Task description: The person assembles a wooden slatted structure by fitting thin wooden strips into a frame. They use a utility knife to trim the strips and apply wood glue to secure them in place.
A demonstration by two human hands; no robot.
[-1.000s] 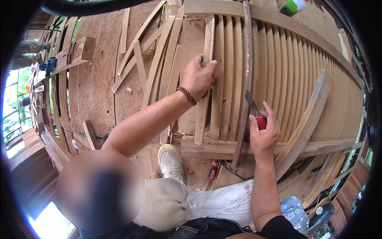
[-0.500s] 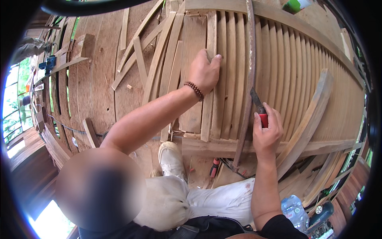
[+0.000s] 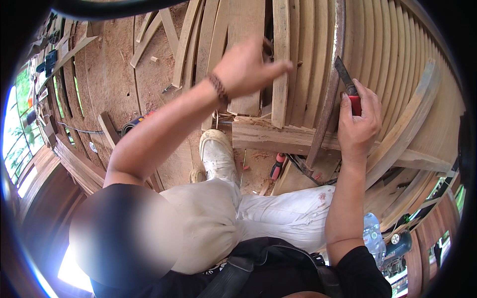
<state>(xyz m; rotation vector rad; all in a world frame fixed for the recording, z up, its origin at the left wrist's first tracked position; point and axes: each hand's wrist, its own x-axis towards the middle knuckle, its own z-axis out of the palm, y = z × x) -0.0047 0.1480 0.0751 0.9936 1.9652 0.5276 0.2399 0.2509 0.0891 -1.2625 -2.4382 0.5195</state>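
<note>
My right hand [image 3: 358,125] is shut on a chisel [image 3: 346,82] with a red handle and a dark blade that points up along the curved wooden slats [image 3: 382,54]. The blade lies just right of a dark curved bar [image 3: 330,89]. My left hand [image 3: 250,67] reaches across from the left, wearing a beaded wristband. Its fingertips touch a loose pale slat [image 3: 280,74] that stands upright against a cross beam [image 3: 278,139]. The fingers look stretched out rather than wrapped round the slat, and the hand is a little blurred.
My white shoe [image 3: 217,155] stands on the sawdust-covered floor below the beam. A red-handled tool [image 3: 277,166] lies beside it. Loose planks [image 3: 186,44] lean at upper left. A thick curved rib [image 3: 415,116] crosses the slats at right. A plastic bottle [image 3: 372,239] sits by my right elbow.
My left hand has moved up along the pale slat and loosened from a grip to a fingertip touch. The view has shifted closer. My right hand keeps the chisel in about the same place.
</note>
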